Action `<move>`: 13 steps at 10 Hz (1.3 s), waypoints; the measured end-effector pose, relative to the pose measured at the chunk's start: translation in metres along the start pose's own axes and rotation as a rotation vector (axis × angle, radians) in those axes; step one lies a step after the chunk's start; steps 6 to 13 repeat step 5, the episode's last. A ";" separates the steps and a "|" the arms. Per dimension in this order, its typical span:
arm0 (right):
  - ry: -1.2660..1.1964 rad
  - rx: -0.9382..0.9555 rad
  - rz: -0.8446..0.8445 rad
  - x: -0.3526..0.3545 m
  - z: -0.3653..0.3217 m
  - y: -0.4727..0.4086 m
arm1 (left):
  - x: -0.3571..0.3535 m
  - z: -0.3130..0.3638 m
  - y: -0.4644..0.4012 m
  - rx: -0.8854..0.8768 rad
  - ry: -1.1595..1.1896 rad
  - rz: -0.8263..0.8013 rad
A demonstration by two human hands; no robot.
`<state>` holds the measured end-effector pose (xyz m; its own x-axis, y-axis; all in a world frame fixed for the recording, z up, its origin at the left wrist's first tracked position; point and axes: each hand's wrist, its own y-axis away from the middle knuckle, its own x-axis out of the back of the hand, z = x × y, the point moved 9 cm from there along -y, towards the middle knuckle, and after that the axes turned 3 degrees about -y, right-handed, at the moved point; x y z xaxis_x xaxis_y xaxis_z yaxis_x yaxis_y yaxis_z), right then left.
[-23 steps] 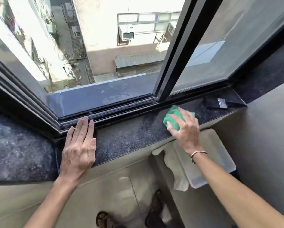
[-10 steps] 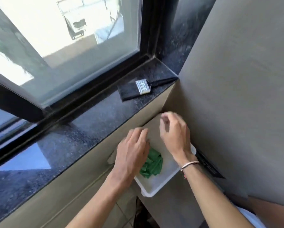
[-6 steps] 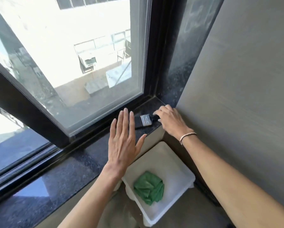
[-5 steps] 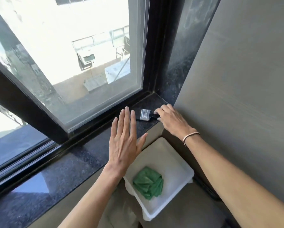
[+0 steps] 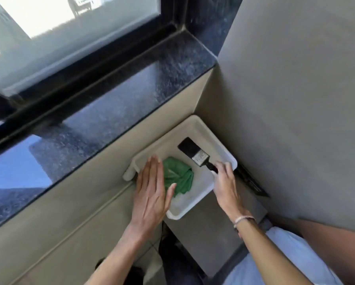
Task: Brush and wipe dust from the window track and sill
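The dark speckled stone sill [image 5: 119, 112] runs diagonally under the black window track [image 5: 86, 79]. Below its right end sits a white tray [image 5: 209, 182]. A crumpled green cloth [image 5: 179, 177] lies in the tray. My right hand [image 5: 226, 182] grips the handle of a black paintbrush [image 5: 195, 154], whose bristles point up-left over the tray. My left hand [image 5: 152, 192] is flat with fingers straight, hovering over the tray's left edge and partly covering the cloth.
A grey wall [image 5: 295, 99] rises right of the tray and sill. A beige wall face [image 5: 69, 212] drops below the sill. A black strip [image 5: 252, 182] lies on the ledge beside the tray. Glass panes [image 5: 59, 33] stand behind the track.
My right hand has lifted the brush off the sill's right corner and brought it down over the tray. My left hand has moved from the sill down over the tray's edge.
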<state>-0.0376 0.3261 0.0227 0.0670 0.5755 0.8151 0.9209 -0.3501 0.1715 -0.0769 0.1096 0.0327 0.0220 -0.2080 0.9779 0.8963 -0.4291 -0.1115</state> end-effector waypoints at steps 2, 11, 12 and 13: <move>0.120 -0.042 -0.051 -0.047 0.014 -0.052 | -0.060 -0.024 0.009 0.108 0.013 -0.184; 0.496 -0.062 -0.067 -0.061 0.019 -0.063 | -0.064 -0.024 0.018 0.109 0.014 -0.211; 0.496 -0.062 -0.067 -0.061 0.019 -0.063 | -0.064 -0.024 0.018 0.109 0.014 -0.211; 0.496 -0.062 -0.067 -0.061 0.019 -0.063 | -0.064 -0.024 0.018 0.109 0.014 -0.211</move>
